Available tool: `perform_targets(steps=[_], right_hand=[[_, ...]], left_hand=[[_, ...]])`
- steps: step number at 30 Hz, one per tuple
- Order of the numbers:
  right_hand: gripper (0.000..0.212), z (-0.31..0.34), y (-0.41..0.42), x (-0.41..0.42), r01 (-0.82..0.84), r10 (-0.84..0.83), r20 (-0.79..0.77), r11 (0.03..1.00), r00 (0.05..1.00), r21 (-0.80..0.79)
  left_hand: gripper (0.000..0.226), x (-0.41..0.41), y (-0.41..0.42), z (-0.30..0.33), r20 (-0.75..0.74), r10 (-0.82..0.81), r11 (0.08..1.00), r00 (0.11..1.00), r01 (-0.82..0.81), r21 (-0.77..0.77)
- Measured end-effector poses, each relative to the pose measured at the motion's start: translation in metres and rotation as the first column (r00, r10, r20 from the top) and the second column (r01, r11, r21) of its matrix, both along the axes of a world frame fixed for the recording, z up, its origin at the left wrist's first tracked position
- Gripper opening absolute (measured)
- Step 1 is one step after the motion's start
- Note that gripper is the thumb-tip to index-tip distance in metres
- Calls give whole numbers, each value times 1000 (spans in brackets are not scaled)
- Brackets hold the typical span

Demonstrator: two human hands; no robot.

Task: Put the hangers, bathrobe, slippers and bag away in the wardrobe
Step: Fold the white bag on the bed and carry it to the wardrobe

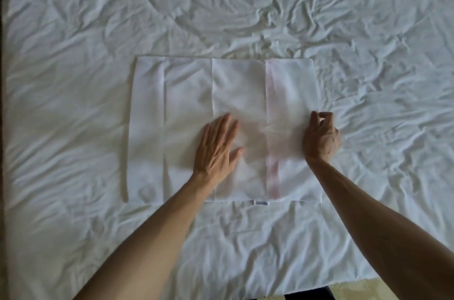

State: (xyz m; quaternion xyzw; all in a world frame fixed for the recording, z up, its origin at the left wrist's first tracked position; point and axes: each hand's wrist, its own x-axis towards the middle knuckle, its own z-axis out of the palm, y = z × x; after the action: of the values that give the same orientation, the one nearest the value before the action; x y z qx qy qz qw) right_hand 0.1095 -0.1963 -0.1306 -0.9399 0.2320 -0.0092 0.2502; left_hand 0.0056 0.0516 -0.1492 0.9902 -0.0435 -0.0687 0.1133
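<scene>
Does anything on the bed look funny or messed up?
A little. The flat white bag has a faint pink stripe running down its right part, like a stain or a showing-through seam. The bed sheet under it is very wrinkled. The left hand presses the bag flat; the right hand pinches its edge.

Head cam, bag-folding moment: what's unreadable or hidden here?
- Label at the white bag's near edge: print too small to read.
- Right hand fingertips: curled at the bag's right edge, own knuckles hide the contact.
- Bag under the left hand: covered by the flat palm.
- Dark object: cut off by the bottom edge.
- Hangers, bathrobe, slippers, wardrobe: out of frame.
</scene>
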Motion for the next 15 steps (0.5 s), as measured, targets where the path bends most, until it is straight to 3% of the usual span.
perform_targets(steps=[3,7,11,15], right_hand=[[43,12,-6,-22,-8,8,-46,1000,999,6],[49,23,-18,-69,-36,35,-138,999,990,0],[39,19,-22,-101,-18,18,-137,1000,990,7],[32,15,-32,-105,116,-105,-105,988,989,103]], left_hand=[[69,66,-22,2,23,-67,997,997,68,-38],[75,148,-68,15,-91,-128,991,988,122,-63],[78,211,-105,28,-108,-161,987,981,160,-16],[67,240,-130,40,-91,-43,999,995,42,-16]])
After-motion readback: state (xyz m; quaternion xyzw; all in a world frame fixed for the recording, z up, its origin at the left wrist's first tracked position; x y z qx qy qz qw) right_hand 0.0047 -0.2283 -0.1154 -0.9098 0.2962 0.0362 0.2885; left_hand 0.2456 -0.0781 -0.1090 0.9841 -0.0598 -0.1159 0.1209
